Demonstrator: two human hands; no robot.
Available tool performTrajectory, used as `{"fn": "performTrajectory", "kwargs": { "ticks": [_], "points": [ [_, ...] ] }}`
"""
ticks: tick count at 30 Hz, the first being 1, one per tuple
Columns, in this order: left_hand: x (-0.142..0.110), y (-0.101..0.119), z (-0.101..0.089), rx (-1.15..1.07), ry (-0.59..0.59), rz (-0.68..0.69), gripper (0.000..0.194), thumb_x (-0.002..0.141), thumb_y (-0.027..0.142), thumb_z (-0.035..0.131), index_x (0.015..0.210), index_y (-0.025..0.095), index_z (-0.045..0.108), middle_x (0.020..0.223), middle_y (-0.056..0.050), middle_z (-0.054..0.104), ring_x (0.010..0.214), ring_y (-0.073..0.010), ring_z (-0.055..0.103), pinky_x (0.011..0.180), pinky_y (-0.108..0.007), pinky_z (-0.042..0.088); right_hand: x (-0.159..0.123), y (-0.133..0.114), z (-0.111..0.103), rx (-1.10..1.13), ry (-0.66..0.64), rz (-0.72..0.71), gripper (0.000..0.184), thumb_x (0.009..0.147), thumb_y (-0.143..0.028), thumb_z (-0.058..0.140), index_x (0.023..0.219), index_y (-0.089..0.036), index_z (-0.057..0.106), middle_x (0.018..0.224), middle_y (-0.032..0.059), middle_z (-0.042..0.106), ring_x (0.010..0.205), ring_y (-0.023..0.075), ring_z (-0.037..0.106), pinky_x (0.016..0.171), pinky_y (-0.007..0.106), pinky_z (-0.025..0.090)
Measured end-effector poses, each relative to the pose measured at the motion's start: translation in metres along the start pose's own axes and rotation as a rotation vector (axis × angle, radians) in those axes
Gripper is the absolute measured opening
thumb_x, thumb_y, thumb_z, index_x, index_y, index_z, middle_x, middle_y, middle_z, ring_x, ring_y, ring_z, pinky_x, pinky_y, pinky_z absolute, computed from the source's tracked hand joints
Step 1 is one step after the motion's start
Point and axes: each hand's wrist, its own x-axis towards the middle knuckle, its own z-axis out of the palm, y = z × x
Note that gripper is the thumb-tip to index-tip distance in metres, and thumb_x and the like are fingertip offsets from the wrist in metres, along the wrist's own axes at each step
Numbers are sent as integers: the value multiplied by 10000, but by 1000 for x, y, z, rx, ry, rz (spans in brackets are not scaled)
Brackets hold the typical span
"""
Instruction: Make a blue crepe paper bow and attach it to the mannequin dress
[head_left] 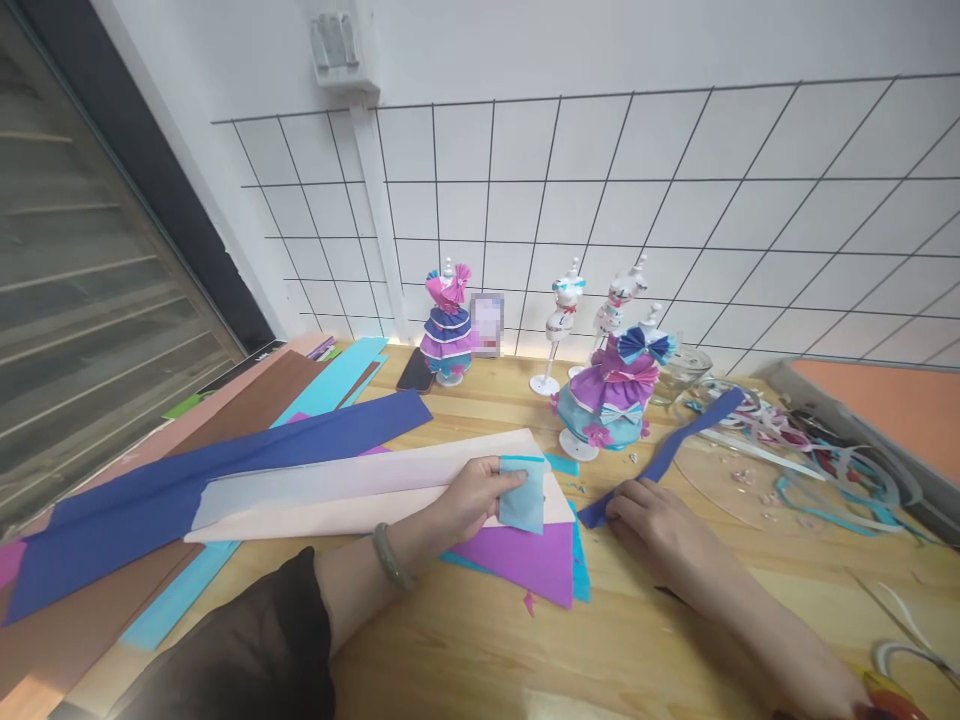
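Between the thumb and fingers of my left hand [474, 492] is a small folded piece of light blue crepe paper [523, 500]. It is above a stack of pale pink [420, 512] and purple sheets [525, 562]. My right hand [654, 522] rests low on the table, its curled fingers on the near end of a dark blue crepe paper strip [670, 450]. The fingertips are partly hidden. A small dark thing [670, 594] pokes out beneath that hand. Behind stands a mini dress form in a purple and teal ruffled dress [619, 385].
Long paper sheets in dark blue [225, 465], brown and turquoise cover the left side. Another dressed form [448, 330], two bare forms and a phone [416, 370] stand or lie at the back. Ribbon scraps [840, 470], a glass jar [686, 370] and a grey-edged tray [862, 420] are on the right.
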Motion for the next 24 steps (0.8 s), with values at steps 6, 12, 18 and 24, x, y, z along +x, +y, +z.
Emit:
{"fn": "performTrajectory", "kwargs": {
  "ticks": [6,12,18,24],
  "points": [
    [3,-6,-2,-52,1,43,365,610,310,753,871,70,664,845,-135,686,738,-193,638,729,-338,492,0,-3,-13,-2,-98,45,119,827,-202,449,738,-203,528,773,68,579,742,205,545,647,338,419],
    [4,-9,-2,-41,-16,55,393,619,340,743,891,68,660,875,-141,677,750,-191,628,725,-342,493,12,-31,-26,118,-114,85,121,790,-176,456,679,-214,422,675,20,537,664,172,502,656,335,404],
    [-1,-5,3,-43,6,142,373,634,354,726,881,83,657,878,-119,672,788,-195,619,736,-317,469,33,-52,-22,297,-98,164,132,820,-226,445,690,-214,423,596,-12,496,542,126,447,513,253,366],
    [0,-5,1,-48,75,199,360,653,388,702,864,101,649,830,-83,655,787,-184,607,714,-291,443,45,-64,-3,464,116,231,161,852,-313,458,739,-207,502,588,-26,475,545,124,464,525,244,386]
  ]
}}
